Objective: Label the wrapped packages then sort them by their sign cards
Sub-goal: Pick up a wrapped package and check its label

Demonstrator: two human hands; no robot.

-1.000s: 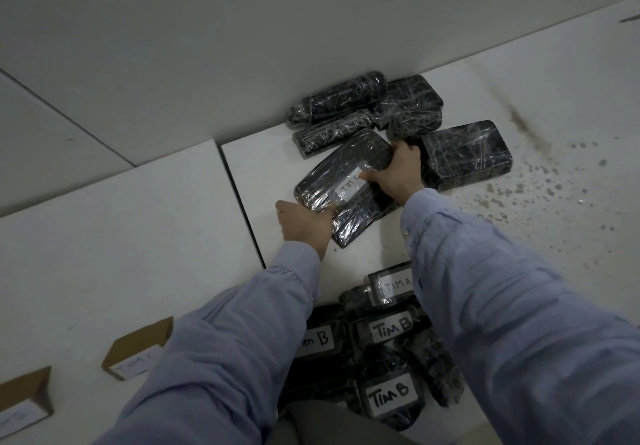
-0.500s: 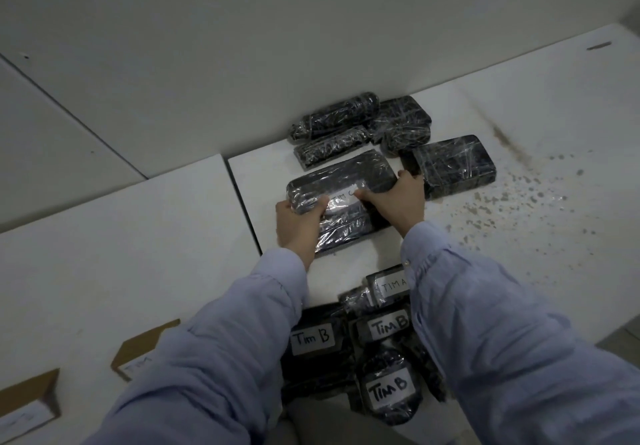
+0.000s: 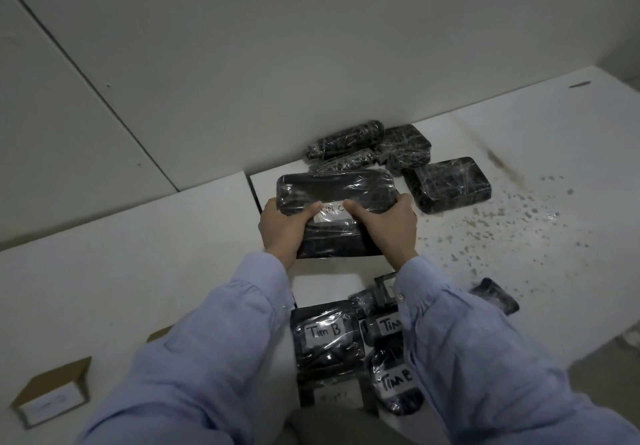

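Package: black wrapped package at the middle of my view, long side running 9 to 3 o'clock, over the white table — I cannot tell whether its underside touches the top.
Sticker: white sticker on the package's top face, reading "Tim C", showing between my thumbs.
Left hand: my left hand is clamped on the package's 9 o'clock end, with the thumb on top just beside the sticker.
Right hand: my right hand is clamped on the 3 o'clock end, thumb on top and fingers curled round the edge.
Bare packages: several bare packages lie from 12 to 2 o'clock of the held one, the far ones against the wall.
Marked packages: marked packages reading "Tim B" lie at 6 o'clock, partly hidden by my sleeves.
Sign card: a cardboard sign card stands at 8 o'clock, well apart — its writing is too blurred to read.
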